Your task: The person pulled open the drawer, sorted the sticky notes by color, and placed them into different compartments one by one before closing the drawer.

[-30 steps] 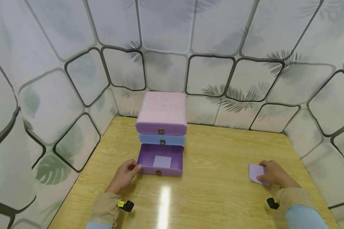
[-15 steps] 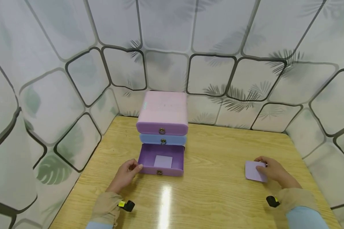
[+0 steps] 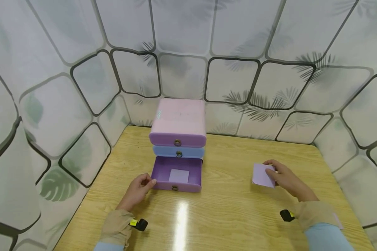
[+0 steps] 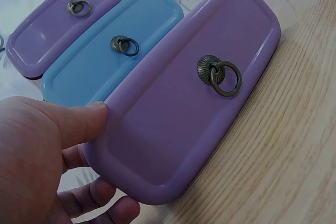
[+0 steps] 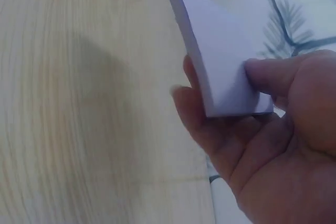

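A small drawer cabinet (image 3: 182, 116) with a pink top stands on the table. Its bottom purple drawer (image 3: 194, 170) is pulled out, and a lilac paper square (image 3: 179, 176) lies inside. My left hand (image 3: 136, 191) grips the left end of that drawer's front; the left wrist view shows the thumb (image 4: 86, 124) on the face and fingers behind the edge. Off to the right, my right hand (image 3: 286, 177) holds a small stack of lilac paper (image 3: 260, 175) above the table. In the right wrist view, the thumb presses the stack (image 5: 226, 61) against the fingers.
Above the pulled-out drawer are a blue drawer (image 3: 164, 151) and a purple top drawer (image 3: 161, 140), both pushed in, with ring pulls. A lilac edge (image 3: 338, 221) shows beside the right sleeve, mostly hidden. Patterned fabric (image 3: 232, 83) surrounds the wooden table (image 3: 229, 209).
My right hand has lifted the stack of lilac paper off the table and carried it left and away from me. My left hand stays at the drawer.
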`<act>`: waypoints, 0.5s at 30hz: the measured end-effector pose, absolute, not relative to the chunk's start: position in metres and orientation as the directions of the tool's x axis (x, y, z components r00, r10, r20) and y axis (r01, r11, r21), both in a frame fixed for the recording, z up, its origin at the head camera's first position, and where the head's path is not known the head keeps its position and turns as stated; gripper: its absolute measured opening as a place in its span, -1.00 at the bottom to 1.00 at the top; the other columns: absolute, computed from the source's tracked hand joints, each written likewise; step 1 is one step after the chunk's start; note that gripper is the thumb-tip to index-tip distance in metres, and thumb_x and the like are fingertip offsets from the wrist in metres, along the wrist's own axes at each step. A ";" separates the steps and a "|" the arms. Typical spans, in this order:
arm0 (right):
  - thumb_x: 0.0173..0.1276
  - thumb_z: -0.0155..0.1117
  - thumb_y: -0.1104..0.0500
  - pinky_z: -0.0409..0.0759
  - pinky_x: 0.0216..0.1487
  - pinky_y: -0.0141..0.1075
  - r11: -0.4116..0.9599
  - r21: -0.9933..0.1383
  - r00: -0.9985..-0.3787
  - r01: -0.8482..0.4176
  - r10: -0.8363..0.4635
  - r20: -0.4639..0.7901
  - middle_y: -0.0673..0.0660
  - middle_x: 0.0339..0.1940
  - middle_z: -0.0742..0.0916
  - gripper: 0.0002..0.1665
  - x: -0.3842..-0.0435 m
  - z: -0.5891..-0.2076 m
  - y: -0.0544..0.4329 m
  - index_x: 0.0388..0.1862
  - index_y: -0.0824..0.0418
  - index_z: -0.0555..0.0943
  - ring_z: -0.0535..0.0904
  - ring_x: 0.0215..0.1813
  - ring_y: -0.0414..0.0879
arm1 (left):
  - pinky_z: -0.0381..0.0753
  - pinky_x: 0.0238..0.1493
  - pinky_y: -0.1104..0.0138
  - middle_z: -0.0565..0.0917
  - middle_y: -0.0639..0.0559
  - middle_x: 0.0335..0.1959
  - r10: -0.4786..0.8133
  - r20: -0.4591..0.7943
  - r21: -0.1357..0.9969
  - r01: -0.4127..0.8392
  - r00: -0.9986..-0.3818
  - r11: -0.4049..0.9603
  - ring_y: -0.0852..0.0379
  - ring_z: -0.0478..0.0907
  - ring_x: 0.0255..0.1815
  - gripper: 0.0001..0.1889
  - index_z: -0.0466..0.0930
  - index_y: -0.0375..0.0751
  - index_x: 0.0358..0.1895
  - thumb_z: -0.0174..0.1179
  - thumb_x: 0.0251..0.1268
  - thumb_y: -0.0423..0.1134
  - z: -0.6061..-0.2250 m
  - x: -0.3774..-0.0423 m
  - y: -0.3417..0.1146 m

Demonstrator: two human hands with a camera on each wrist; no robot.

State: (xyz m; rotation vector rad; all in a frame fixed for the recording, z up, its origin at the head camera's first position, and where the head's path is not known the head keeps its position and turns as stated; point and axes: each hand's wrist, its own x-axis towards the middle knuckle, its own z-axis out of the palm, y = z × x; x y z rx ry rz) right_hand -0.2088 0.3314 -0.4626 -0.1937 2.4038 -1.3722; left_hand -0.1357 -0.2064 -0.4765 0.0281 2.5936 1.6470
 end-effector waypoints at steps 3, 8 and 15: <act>0.57 -0.08 0.04 0.62 -0.39 -0.08 0.484 -0.871 -0.922 0.082 -0.296 -0.251 0.41 0.05 0.38 -0.47 -0.208 -0.459 0.322 0.38 0.23 0.15 0.56 -0.26 0.08 | 0.36 -0.42 0.38 0.41 -0.02 -0.50 0.053 -0.058 0.900 -0.029 -0.997 0.436 0.11 0.35 -0.47 -0.80 0.47 -0.32 -0.38 0.17 0.38 -0.28 -0.469 -0.134 -0.204; 0.51 0.08 0.06 0.57 -0.53 -0.10 0.449 -0.891 -0.924 0.068 -0.309 -0.226 0.40 0.16 0.29 -0.31 -0.207 -0.454 0.310 0.47 0.12 0.04 0.55 -0.36 0.11 | 0.35 -0.42 0.38 0.40 -0.02 -0.52 0.055 -0.047 0.900 -0.018 -0.997 0.436 0.13 0.34 -0.48 -0.80 0.47 -0.33 -0.39 0.17 0.37 -0.28 -0.467 -0.133 -0.204; 0.38 0.26 0.19 0.58 -0.43 -0.08 0.398 -0.915 -0.918 0.070 -0.333 -0.215 0.41 0.28 0.31 -0.05 -0.208 -0.449 0.298 0.53 0.12 -0.11 0.56 -0.20 0.13 | 0.35 -0.43 0.38 0.40 -0.01 -0.53 0.062 -0.040 0.903 -0.009 -0.997 0.430 0.15 0.33 -0.51 -0.80 0.47 -0.32 -0.40 0.18 0.37 -0.28 -0.467 -0.133 -0.205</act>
